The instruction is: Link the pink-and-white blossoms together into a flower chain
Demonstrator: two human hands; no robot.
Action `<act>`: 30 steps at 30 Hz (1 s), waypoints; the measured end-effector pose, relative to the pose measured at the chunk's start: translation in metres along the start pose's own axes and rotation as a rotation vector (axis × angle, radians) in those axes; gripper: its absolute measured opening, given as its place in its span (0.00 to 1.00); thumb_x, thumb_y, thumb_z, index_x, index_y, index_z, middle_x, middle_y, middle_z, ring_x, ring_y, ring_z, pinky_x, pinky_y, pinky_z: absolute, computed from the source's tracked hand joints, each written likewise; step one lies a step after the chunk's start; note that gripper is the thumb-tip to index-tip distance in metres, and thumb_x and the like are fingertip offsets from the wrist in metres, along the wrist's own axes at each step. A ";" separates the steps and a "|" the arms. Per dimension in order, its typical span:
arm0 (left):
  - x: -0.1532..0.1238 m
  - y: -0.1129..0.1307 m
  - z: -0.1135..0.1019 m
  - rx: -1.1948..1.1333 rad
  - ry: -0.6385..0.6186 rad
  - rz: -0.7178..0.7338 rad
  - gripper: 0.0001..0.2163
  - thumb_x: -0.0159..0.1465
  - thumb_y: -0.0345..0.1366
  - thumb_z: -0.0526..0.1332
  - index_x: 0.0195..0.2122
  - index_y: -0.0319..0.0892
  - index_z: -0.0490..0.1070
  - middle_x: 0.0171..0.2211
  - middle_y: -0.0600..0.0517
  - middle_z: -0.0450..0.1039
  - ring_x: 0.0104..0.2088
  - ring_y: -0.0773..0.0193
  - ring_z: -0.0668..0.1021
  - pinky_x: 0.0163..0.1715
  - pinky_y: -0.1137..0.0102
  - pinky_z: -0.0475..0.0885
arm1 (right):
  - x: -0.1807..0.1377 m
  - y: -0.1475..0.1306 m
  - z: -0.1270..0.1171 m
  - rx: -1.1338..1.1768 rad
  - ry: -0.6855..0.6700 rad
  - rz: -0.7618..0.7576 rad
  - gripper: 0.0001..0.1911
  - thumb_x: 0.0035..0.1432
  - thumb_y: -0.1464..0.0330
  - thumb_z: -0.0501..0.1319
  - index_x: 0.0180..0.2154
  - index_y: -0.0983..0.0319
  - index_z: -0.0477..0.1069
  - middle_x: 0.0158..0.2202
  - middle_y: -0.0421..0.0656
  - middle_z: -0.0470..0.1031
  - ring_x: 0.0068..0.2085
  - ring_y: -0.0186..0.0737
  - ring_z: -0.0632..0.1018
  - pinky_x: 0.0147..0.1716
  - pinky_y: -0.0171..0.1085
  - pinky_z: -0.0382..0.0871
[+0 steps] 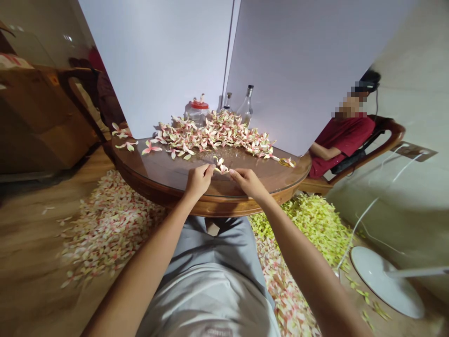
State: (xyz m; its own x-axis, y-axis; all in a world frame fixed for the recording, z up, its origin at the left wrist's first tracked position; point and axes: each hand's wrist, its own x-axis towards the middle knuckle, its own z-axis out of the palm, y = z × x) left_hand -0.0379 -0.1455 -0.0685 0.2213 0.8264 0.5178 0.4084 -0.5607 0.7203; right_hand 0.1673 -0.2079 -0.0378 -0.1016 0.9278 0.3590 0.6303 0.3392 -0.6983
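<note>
My left hand (198, 180) and my right hand (247, 181) meet over the near edge of a round wooden table (164, 175) with a glass top. Both pinch one small pink-and-cream artificial flower (220, 167) between their fingertips. A long heap of the same flowers (213, 133) lies across the far half of the table. A few loose flowers (151, 149) sit apart on its left side.
A plastic jar with a red lid (198, 111) and two glass bottles (247, 106) stand behind the heap. Pink petals (105, 229) cover the floor at left, green pieces (315, 222) at right. A seated person in red (342, 138) is at right. A white fan base (384, 281) stands on the floor.
</note>
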 end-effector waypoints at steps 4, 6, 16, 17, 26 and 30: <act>0.003 -0.009 0.001 -0.109 0.038 0.005 0.13 0.72 0.44 0.61 0.44 0.37 0.74 0.37 0.51 0.77 0.34 0.65 0.79 0.37 0.66 0.79 | 0.003 -0.001 0.008 0.098 0.067 -0.020 0.28 0.69 0.47 0.57 0.27 0.63 0.68 0.23 0.35 0.66 0.27 0.34 0.70 0.31 0.36 0.67; 0.004 -0.015 0.003 -0.176 0.058 0.004 0.14 0.72 0.44 0.61 0.44 0.37 0.74 0.37 0.51 0.76 0.34 0.65 0.79 0.36 0.66 0.78 | 0.005 0.001 0.014 0.174 0.080 -0.026 0.28 0.69 0.47 0.57 0.27 0.63 0.67 0.23 0.35 0.65 0.25 0.32 0.68 0.29 0.35 0.66; 0.005 -0.026 0.012 -0.332 0.108 -0.020 0.14 0.73 0.45 0.60 0.44 0.37 0.74 0.35 0.52 0.75 0.31 0.67 0.78 0.32 0.69 0.77 | 0.012 -0.008 0.044 0.457 0.077 -0.027 0.29 0.71 0.44 0.51 0.29 0.61 0.65 0.20 0.31 0.54 0.19 0.29 0.58 0.21 0.32 0.57; 0.005 -0.026 0.011 -0.321 0.101 -0.017 0.14 0.73 0.45 0.60 0.44 0.37 0.74 0.35 0.52 0.75 0.30 0.67 0.77 0.31 0.69 0.77 | 0.012 -0.009 0.043 0.454 0.069 -0.029 0.30 0.71 0.44 0.50 0.29 0.61 0.65 0.20 0.31 0.54 0.19 0.29 0.58 0.22 0.32 0.57; 0.004 0.005 0.000 -0.068 0.074 0.132 0.16 0.73 0.45 0.60 0.33 0.38 0.72 0.26 0.56 0.71 0.26 0.68 0.74 0.33 0.68 0.74 | 0.014 0.003 -0.001 0.149 0.129 -0.052 0.23 0.69 0.51 0.59 0.32 0.64 0.72 0.26 0.36 0.68 0.27 0.33 0.70 0.31 0.35 0.66; 0.002 0.015 0.007 0.005 0.163 0.213 0.08 0.71 0.39 0.60 0.38 0.41 0.74 0.32 0.49 0.75 0.35 0.60 0.77 0.44 0.61 0.73 | 0.016 0.011 -0.002 0.053 0.193 -0.064 0.20 0.69 0.53 0.60 0.38 0.64 0.74 0.29 0.38 0.72 0.31 0.36 0.74 0.36 0.39 0.71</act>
State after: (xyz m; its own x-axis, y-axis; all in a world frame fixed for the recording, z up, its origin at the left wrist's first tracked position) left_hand -0.0251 -0.1521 -0.0594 0.1570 0.6704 0.7252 0.3727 -0.7202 0.5851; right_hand 0.1740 -0.1895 -0.0388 0.0123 0.8588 0.5122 0.5855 0.4090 -0.6999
